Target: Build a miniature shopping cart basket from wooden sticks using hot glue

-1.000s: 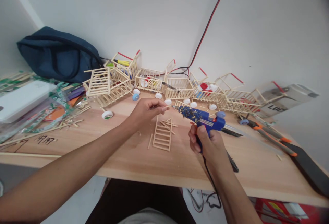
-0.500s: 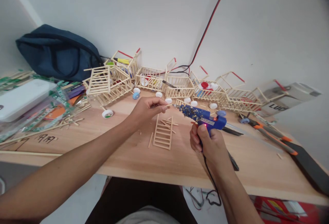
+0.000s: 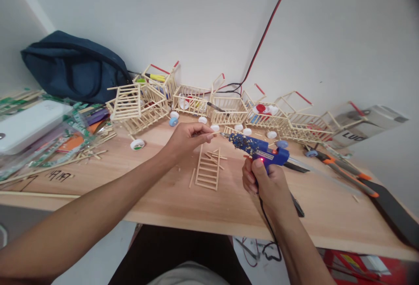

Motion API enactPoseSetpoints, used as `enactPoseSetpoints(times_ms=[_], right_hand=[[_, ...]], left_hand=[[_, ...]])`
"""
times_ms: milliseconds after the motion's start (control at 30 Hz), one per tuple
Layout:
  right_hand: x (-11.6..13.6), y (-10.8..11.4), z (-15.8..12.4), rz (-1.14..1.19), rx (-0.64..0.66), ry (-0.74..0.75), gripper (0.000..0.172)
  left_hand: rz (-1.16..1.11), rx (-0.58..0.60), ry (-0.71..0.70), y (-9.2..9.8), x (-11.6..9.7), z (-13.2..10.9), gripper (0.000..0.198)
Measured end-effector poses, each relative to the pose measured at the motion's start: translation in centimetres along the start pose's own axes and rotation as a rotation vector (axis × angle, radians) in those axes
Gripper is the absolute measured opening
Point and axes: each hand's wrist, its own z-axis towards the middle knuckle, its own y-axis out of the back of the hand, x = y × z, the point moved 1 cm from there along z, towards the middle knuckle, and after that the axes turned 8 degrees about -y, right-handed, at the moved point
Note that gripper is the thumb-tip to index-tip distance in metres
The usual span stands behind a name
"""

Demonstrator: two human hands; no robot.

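My right hand [image 3: 263, 178] is wrapped round the handle of a blue hot glue gun [image 3: 262, 149], whose nozzle points left and is crusted with dark and yellowish bits. A red light glows on its body. My left hand [image 3: 191, 139] pinches a short wooden stick [image 3: 216, 133], its end at or very near the nozzle tip. Below the hands, a small ladder-shaped stick frame [image 3: 207, 176] lies on the table, with several loose sticks [image 3: 214, 157] across its top end. One more stick [image 3: 191, 178] lies just left of it.
Several small stick carts [image 3: 229, 108] with bottle-cap wheels line the wall. A blue bag [image 3: 75, 66] and a white box [image 3: 32, 123] stand at left. Orange-and-grey pliers [image 3: 347, 173] lie at right. The gun's black cord [image 3: 270, 224] hangs over the table's front edge.
Both hands stay almost still, the glue gun's nozzle still beside the stick. The stick's end shows slightly more clearly at the nozzle now.
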Motion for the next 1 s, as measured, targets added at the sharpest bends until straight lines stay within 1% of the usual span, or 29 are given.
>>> enactPoseSetpoints(times_ms=[300, 567, 1000], right_hand=[[0.25, -0.39, -0.14, 0.034, -0.030, 0.020, 0.049], [0.69, -0.64, -0.26, 0.043, -0.036, 0.015, 0.050], [0.64, -0.64, -0.27, 0.036, -0.033, 0.016, 0.050]], left_hand=[[-0.052, -0.032, 0.022, -0.04, 0.23, 0.00, 0.018], [-0.070, -0.063, 0.027, -0.05, -0.31, -0.03, 0.017], [-0.085, -0.064, 0.043, -0.09, -0.13, 0.00, 0.016]])
